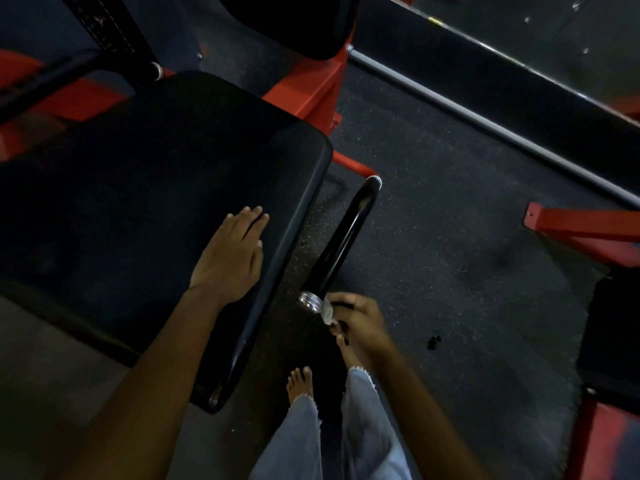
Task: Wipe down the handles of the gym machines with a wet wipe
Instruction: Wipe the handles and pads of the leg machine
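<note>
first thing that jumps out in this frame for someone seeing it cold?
Probably the big black seat pad filling the left half, with the left hand resting flat on its right edge. Next, the glossy black handle just right of the pad, where the right hand pinches a white wipe against its chrome end cap. Red frame bars stand out against the dark floor.

Dim room, dark speckled rubber floor (450, 237), red machine frames (581, 223).
</note>
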`<action>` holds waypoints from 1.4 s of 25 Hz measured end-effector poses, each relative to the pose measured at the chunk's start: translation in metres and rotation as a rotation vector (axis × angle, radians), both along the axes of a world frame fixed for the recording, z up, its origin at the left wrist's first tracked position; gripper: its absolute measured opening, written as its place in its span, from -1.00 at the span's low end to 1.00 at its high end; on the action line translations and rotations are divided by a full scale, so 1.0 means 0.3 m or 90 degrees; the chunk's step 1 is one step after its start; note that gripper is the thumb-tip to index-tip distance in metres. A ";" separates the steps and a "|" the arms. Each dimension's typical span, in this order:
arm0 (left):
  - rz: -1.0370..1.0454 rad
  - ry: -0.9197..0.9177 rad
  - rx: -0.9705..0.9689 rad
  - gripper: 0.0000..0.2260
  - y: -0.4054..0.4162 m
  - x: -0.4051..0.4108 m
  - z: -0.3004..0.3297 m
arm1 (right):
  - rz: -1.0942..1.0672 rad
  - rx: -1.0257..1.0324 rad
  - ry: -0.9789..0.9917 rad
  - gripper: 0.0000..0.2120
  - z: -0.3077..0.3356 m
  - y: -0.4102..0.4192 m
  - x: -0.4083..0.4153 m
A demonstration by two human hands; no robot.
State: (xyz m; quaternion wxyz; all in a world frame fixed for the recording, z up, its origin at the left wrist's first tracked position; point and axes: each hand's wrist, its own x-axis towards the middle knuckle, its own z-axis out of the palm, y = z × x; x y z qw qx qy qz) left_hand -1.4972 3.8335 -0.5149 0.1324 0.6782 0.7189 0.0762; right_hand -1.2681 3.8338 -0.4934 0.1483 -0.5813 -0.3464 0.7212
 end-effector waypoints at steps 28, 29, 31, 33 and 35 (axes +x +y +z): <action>0.040 -0.082 0.070 -0.65 -0.022 -0.007 -0.015 | 0.595 1.071 -0.403 -0.83 0.021 -0.049 -0.120; 0.041 -0.081 0.072 -0.65 -0.021 -0.007 -0.013 | 0.683 1.110 -0.406 -0.81 0.014 -0.043 -0.104; 0.044 -0.073 0.070 -0.64 -0.020 -0.009 -0.012 | 0.838 1.109 -0.416 -0.72 0.000 -0.038 -0.070; 0.043 -0.071 0.061 -0.64 -0.020 -0.006 -0.014 | 0.909 1.133 -0.400 -0.68 -0.003 -0.030 -0.021; 0.044 -0.075 0.060 -0.64 -0.020 -0.004 -0.016 | 0.814 1.160 -0.343 -0.75 0.020 -0.009 0.037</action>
